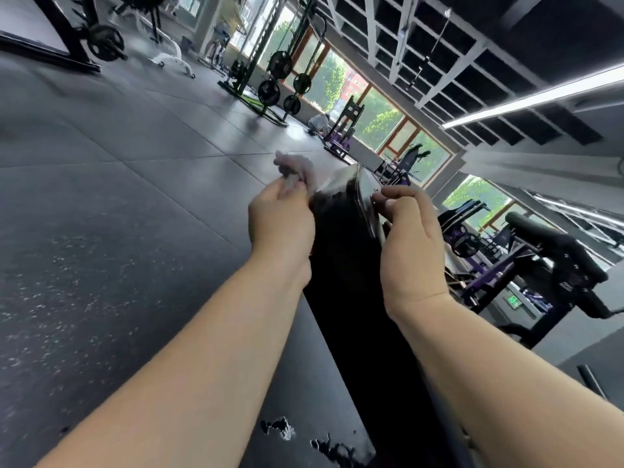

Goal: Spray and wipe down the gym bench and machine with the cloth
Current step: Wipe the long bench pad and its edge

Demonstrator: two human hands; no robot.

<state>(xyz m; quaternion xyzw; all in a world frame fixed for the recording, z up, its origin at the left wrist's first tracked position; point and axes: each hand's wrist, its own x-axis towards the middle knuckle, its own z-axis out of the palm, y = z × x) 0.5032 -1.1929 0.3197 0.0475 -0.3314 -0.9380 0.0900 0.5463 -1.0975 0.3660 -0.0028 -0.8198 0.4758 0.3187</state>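
Left hand (282, 217) pinches the cloth (293, 167) (crumpled); right hand (407, 231) grips the bench (341, 258).

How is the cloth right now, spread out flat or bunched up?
Bunched up. The left hand pinches the cloth, which sticks out crumpled beside the far end of the bench, not laid flat.

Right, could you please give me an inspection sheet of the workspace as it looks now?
Surface: black bench, glossy at its far end.
Job's things: white cloth bunched at the bench's far end.
Clutter: nothing seen.
Hands: left hand grips the cloth; right hand grips the bench's far edge.
Cables: nothing seen.
Surroundings: rubber floor, plate rack, purple machine, windows.
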